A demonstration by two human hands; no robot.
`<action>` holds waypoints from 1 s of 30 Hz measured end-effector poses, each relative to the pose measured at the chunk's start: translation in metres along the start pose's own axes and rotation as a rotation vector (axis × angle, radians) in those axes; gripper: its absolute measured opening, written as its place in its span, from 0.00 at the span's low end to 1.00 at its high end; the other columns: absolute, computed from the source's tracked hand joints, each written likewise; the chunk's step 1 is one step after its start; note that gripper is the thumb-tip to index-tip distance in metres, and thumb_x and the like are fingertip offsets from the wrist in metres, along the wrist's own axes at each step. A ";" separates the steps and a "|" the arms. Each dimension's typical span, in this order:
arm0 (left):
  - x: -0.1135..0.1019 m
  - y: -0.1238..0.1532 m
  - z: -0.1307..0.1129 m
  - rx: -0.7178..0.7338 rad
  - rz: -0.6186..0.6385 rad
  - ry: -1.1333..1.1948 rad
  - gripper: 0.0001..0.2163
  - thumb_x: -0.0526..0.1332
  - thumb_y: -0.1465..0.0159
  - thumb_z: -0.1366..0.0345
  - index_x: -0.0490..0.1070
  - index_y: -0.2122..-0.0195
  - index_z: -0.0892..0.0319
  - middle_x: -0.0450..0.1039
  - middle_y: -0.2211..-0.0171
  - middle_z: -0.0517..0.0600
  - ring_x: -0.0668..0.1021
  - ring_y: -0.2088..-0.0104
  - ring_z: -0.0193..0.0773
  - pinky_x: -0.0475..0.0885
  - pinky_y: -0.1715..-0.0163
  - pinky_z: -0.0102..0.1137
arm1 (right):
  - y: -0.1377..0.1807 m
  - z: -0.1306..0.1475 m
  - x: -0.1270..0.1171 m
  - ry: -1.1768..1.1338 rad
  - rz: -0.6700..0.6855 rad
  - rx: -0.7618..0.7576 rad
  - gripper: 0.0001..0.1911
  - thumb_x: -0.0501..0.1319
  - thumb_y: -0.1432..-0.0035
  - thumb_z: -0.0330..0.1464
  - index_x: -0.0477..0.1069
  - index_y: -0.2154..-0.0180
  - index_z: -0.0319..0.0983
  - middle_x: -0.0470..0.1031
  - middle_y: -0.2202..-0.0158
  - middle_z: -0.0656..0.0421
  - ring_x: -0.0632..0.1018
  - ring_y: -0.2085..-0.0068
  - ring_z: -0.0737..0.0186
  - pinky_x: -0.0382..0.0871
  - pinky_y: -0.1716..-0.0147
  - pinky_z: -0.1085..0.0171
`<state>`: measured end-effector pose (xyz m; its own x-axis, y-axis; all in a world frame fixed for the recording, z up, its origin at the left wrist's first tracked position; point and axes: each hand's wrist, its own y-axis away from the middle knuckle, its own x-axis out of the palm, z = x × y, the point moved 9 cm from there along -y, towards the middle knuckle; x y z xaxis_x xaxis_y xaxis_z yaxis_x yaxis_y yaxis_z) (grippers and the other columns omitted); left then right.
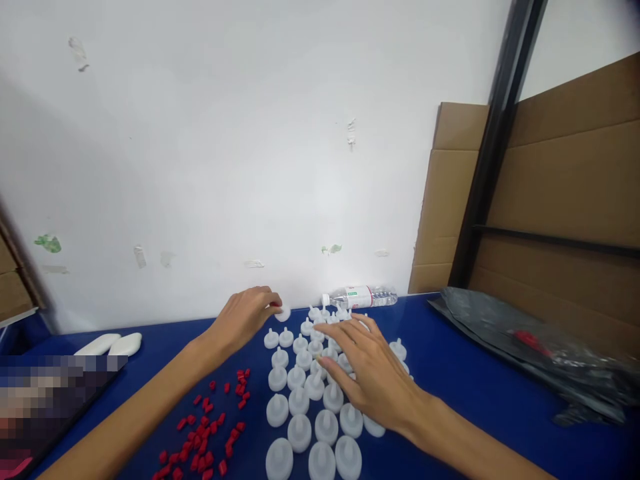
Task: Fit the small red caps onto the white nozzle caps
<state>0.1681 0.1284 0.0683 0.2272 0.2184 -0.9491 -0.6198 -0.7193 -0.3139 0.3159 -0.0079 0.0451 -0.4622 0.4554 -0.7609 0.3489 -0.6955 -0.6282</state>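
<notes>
Several white round plastic caps stand in rows on the blue table. My left hand is at the far end of the rows, fingers pinched on one white cap with a bit of red showing at the fingertips. My right hand lies over the caps with its fingers spread and stretched out, touching the ones near the middle. A scatter of small red plastic pieces lies to the left of the caps, under my left forearm.
A clear water bottle lies on its side at the wall. A dark plastic bag sits at the right, cardboard sheets behind it. Two white oval objects lie at the far left.
</notes>
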 end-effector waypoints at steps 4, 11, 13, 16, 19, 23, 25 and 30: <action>-0.022 0.037 -0.050 0.092 -0.069 0.213 0.12 0.58 0.28 0.54 0.78 0.58 0.52 0.82 0.62 0.46 0.80 0.65 0.38 0.71 0.64 0.29 | 0.001 0.002 -0.008 -0.029 -0.084 -0.003 0.38 0.67 0.39 0.48 0.58 0.34 0.42 0.78 0.47 0.50 0.78 0.48 0.48 0.54 0.36 0.37; -0.003 0.079 -0.094 0.319 -0.194 0.037 0.15 0.51 0.24 0.55 0.73 0.62 0.55 0.77 0.68 0.48 0.77 0.70 0.38 0.62 0.75 0.31 | 0.010 0.028 -0.014 -0.061 -0.211 -0.226 0.14 0.65 0.34 0.39 0.72 0.49 0.41 0.82 0.61 0.57 0.81 0.60 0.58 0.56 0.37 0.46; 0.008 0.079 -0.095 0.353 -0.157 -0.117 0.13 0.52 0.24 0.58 0.71 0.63 0.55 0.75 0.68 0.49 0.75 0.68 0.40 0.56 0.77 0.31 | 0.010 0.028 -0.012 -0.050 -0.213 -0.245 0.14 0.65 0.34 0.38 0.73 0.50 0.40 0.82 0.61 0.57 0.81 0.60 0.58 0.58 0.39 0.48; 0.017 0.079 -0.091 0.332 -0.076 -0.118 0.08 0.52 0.27 0.71 0.68 0.61 0.54 0.72 0.66 0.49 0.73 0.67 0.41 0.53 0.76 0.32 | 0.010 0.028 -0.010 -0.033 -0.216 -0.277 0.12 0.65 0.33 0.38 0.73 0.51 0.39 0.82 0.62 0.58 0.80 0.61 0.59 0.57 0.40 0.49; 0.014 0.079 -0.090 0.253 -0.010 0.074 0.11 0.49 0.30 0.76 0.66 0.64 0.55 0.70 0.66 0.47 0.72 0.67 0.39 0.56 0.72 0.32 | 0.009 0.033 -0.013 -0.001 -0.258 -0.309 0.12 0.65 0.33 0.39 0.74 0.53 0.39 0.82 0.63 0.59 0.79 0.61 0.58 0.57 0.42 0.50; 0.005 0.076 -0.092 0.179 0.050 0.417 0.16 0.44 0.24 0.63 0.61 0.70 0.56 0.66 0.71 0.44 0.67 0.70 0.36 0.59 0.67 0.32 | 0.010 0.045 -0.016 0.088 -0.320 -0.344 0.12 0.67 0.34 0.38 0.75 0.53 0.38 0.83 0.63 0.61 0.79 0.61 0.59 0.57 0.44 0.50; 0.005 0.075 -0.083 0.109 0.105 0.604 0.20 0.43 0.24 0.56 0.56 0.73 0.56 0.60 0.75 0.43 0.62 0.73 0.34 0.58 0.70 0.31 | 0.011 0.045 -0.019 0.176 -0.358 -0.385 0.12 0.67 0.35 0.34 0.75 0.51 0.38 0.83 0.62 0.61 0.79 0.61 0.59 0.58 0.44 0.50; 0.004 0.085 -0.016 -0.144 0.088 0.867 0.24 0.44 0.29 0.43 0.52 0.75 0.55 0.47 0.78 0.40 0.53 0.77 0.33 0.51 0.77 0.30 | 0.004 -0.001 -0.036 0.368 -0.420 -0.296 0.11 0.66 0.35 0.31 0.75 0.51 0.41 0.84 0.59 0.60 0.80 0.60 0.57 0.61 0.45 0.49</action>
<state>0.1286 0.0577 0.0382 0.7092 -0.3766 -0.5960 -0.5745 -0.7986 -0.1791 0.3346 -0.0270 0.0697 -0.3167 0.8541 -0.4127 0.4335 -0.2567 -0.8638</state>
